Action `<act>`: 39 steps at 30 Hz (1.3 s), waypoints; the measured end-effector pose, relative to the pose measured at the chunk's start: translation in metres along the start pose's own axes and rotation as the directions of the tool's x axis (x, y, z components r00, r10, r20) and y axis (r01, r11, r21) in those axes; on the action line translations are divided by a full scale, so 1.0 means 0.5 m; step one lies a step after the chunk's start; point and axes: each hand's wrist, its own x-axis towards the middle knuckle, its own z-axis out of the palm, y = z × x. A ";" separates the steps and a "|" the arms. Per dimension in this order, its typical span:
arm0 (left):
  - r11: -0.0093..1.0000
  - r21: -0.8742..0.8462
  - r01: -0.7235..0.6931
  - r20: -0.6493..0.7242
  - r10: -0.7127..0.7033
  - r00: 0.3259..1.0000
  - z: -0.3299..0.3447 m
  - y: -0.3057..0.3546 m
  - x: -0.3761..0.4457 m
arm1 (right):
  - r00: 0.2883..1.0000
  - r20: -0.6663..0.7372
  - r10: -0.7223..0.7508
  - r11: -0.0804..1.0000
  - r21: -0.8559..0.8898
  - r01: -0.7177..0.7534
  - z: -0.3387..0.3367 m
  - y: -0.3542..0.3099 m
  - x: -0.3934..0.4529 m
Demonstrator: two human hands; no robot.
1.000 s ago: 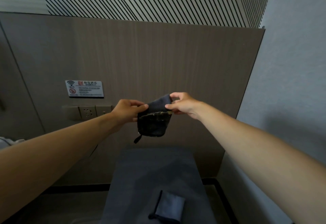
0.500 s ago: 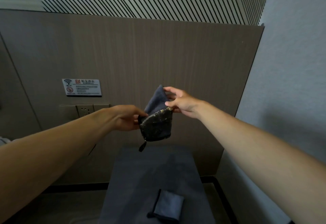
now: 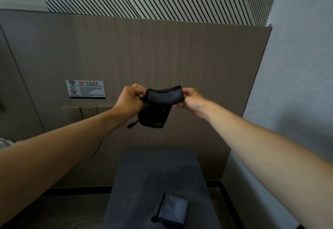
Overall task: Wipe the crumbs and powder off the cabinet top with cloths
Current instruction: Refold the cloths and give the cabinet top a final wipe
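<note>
I hold a dark grey cloth (image 3: 158,106) in the air in front of the wood wall panel, well above the cabinet. My left hand (image 3: 130,101) pinches its left end and my right hand (image 3: 191,100) pinches its right end. The top part of the cloth is folded over toward me and the rest hangs down between my hands, with a small loop dangling at the lower left. The dark grey cabinet top (image 3: 158,178) lies below. A second folded grey cloth (image 3: 171,209) rests on the cabinet's near part.
A wall sign (image 3: 85,89) and a power socket plate (image 3: 88,112) sit on the panel left of my hands. A light wall (image 3: 297,84) closes the right side. A dark floor strip runs right of the cabinet.
The raised corner of the cloth has been folded down toward me, and both hands have shifted so that they hold the cloth stretched level between them.
</note>
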 end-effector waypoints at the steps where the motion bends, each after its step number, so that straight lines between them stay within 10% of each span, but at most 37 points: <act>1: 1.000 -0.013 -0.021 -0.011 0.021 1.000 -0.002 -0.001 0.005 | 1.000 -0.020 -0.017 1.000 0.006 0.017 0.002 0.000 0.000; 13: 0.992 0.116 -0.044 0.172 0.024 0.985 -0.017 0.008 0.014 | 0.996 -0.047 -0.079 0.993 -0.091 0.075 0.011 -0.020 -0.023; 23: 0.923 -0.293 0.248 0.197 -0.196 0.961 0.016 0.022 0.014 | 0.981 0.160 0.113 0.900 0.401 -0.169 0.013 -0.036 -0.043; 28: 0.913 -0.307 0.267 0.204 -0.211 0.956 0.022 0.015 0.029 | 0.938 0.324 0.123 0.967 0.172 -0.187 0.006 -0.023 -0.036; 34: 0.905 -0.251 0.342 0.258 -0.278 0.925 0.026 -0.003 0.040 | 0.993 0.113 0.043 0.997 0.054 -0.049 -0.004 0.023 -0.008; 39: 0.548 -0.543 0.636 0.407 -0.491 0.770 0.052 -0.022 0.048 | 0.997 -0.061 0.044 0.998 0.039 -0.042 -0.024 0.064 0.009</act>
